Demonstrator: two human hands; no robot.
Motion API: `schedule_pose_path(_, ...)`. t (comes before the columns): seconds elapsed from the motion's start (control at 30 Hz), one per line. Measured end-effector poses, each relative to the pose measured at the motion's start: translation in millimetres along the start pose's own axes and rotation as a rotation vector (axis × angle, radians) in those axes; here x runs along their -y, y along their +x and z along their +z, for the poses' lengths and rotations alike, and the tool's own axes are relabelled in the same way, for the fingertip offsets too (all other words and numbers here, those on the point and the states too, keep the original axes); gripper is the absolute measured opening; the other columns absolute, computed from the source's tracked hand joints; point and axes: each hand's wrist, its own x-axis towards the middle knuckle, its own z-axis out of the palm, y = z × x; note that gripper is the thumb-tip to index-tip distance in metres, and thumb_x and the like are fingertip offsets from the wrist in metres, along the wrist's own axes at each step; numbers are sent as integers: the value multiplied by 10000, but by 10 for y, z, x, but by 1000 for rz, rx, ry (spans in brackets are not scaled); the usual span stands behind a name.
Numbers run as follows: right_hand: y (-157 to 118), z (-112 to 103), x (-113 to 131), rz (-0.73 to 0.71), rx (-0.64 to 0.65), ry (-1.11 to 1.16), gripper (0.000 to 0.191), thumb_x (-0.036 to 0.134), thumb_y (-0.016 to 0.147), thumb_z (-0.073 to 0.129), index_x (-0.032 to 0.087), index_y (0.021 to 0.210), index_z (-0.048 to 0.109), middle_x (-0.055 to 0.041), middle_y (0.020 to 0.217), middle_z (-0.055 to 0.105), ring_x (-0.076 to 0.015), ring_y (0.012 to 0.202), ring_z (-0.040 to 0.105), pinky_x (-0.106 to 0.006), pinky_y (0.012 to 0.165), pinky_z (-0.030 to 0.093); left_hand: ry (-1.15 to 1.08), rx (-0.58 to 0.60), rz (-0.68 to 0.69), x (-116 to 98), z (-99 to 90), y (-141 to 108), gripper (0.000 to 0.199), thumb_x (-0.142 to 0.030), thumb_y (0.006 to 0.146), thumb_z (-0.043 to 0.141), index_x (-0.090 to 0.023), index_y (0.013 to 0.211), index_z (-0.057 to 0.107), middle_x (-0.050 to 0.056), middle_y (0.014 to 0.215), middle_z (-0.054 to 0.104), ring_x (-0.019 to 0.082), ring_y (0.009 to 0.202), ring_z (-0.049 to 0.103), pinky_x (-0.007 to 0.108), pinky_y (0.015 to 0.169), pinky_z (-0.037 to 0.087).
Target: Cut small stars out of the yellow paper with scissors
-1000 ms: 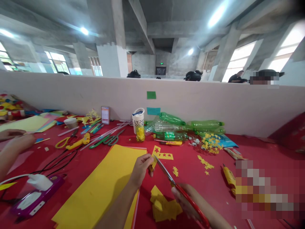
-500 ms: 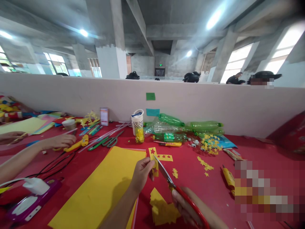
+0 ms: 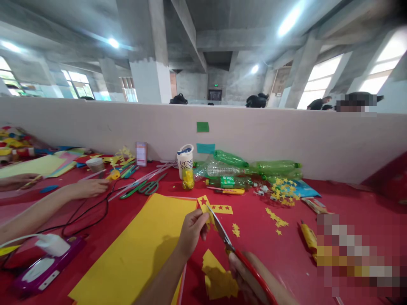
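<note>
A narrow yellow paper strip with star-shaped holes point(image 3: 202, 202) is pinched between the thumb and fingers of my left hand point(image 3: 191, 232). My right hand point(image 3: 243, 273) grips red-handled scissors point(image 3: 223, 233), their blades pointing up and left against the strip's edge. Just behind lies another yellow strip with star holes point(image 3: 226, 209). Small yellow paper stars point(image 3: 235, 230) rest to the right of the blades. Below my hands are yellow paper scraps point(image 3: 219, 277), and large yellow sheets point(image 3: 133, 245) spread out under my left forearm.
Green plastic bottles point(image 3: 235, 182), a white cup point(image 3: 185, 163) and a yellow cutter point(image 3: 233, 191) line the partition. Green scissors point(image 3: 144, 186) lie left of them. A yellow glue gun point(image 3: 308, 237) lies right. A co-worker's hand point(image 3: 92, 187) reaches in near cables and a purple power strip point(image 3: 47, 269).
The top of the strip in my left hand has tilted slightly left, with the scissors still against it. At the left, the co-worker's hand and the yellow tool by it have shifted away from me.
</note>
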Motion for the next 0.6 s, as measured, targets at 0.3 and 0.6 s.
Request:
schedule_pose_path(0.3, -163, 49, 82, -48, -13, 85, 607, 748, 603, 594, 201, 865, 613, -1, 683, 543, -132, 604, 530, -213, 531, 405, -47, 12, -12, -18, 13, -17, 324, -343, 810, 545, -176, 553, 442, -49, 406, 485, 71, 322, 429, 188, 358, 302)
schedule_pose_path(0.6, -196, 38, 125, -46, -23, 29, 614, 753, 609, 578, 218, 910, 595, 4, 667, 538, -136, 566, 507, -234, 522, 386, -84, 24, -2, -28, 10, -18, 333, -314, 816, 549, -172, 540, 430, -50, 409, 484, 69, 328, 435, 181, 360, 309)
